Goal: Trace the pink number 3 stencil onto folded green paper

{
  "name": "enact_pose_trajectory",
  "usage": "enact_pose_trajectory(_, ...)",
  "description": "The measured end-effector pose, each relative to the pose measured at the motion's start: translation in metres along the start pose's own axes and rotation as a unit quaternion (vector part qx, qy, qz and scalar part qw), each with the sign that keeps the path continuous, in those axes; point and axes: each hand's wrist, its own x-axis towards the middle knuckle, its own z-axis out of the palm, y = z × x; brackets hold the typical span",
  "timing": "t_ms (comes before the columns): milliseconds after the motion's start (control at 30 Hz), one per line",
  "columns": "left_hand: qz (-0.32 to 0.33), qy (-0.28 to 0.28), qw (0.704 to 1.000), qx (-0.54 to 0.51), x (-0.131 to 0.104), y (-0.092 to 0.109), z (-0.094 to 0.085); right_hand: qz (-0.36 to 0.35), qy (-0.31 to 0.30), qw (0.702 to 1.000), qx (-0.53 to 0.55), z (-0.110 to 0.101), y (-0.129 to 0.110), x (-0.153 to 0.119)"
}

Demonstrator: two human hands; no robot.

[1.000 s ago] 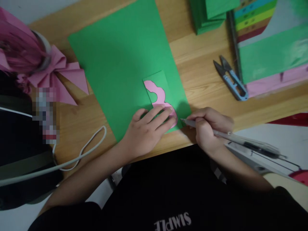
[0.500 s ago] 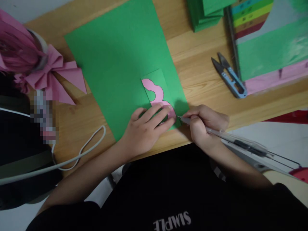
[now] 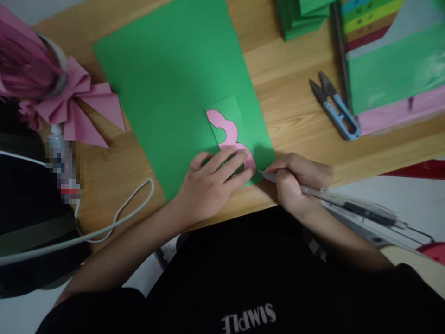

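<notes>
My left hand (image 3: 212, 183) lies with its fingers spread, pressing a wavy pink paper cutout (image 3: 228, 131) down. The cutout rests on a small green paper piece (image 3: 236, 110), which sits on a large green sheet (image 3: 167, 74). A dark line follows the cutout's curved right edge down to the hand. Between the fingers and thumb of my right hand (image 3: 295, 183) is a clear-barrelled pen (image 3: 333, 198). Its tip meets the green paper at the cutout's lower right end.
Blue-handled thread snips (image 3: 335, 107) lie right of the sheet. Beyond are a stack of green paper (image 3: 306, 21) and a plastic-wrapped paper pack (image 3: 396, 69). At left stand a pink paper bow (image 3: 81, 99) and a looped white cable (image 3: 121, 220).
The pen tip has moved slightly down along the cutout's lower right edge. My left hand stays on the cutout, and the whole view has shifted a little.
</notes>
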Motion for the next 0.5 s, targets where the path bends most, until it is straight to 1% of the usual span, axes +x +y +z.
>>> enact_pose_trajectory(67,-0.002,-0.001,1.0,-0.002,0.0,0.0,0.0,0.006,-0.006,1.0,0.008,0.0,0.0,0.0)
enact_pose_trajectory(133,-0.007,-0.004,1.0,-0.003,0.0,0.001,0.0,0.013,0.005,1.0,0.015,0.001,0.001,-0.001)
enact_pose_trajectory(267,-0.011,-0.008,1.0,-0.003,0.0,-0.001,0.0,0.041,0.06,0.997,0.033,0.002,0.0,-0.004)
enact_pose_trajectory(333,-0.004,-0.006,1.0,-0.01,0.0,-0.004,0.0,0.038,0.065,0.996,0.046,0.002,-0.003,-0.006)
enact_pose_trajectory(367,0.002,-0.006,1.0,-0.016,0.001,-0.005,0.0,0.028,0.055,0.997,0.05,0.003,-0.006,-0.006)
enact_pose_trajectory(500,0.023,0.014,0.999,-0.034,0.001,-0.01,0.001,-0.009,-0.023,0.999,0.037,0.006,-0.021,-0.006)
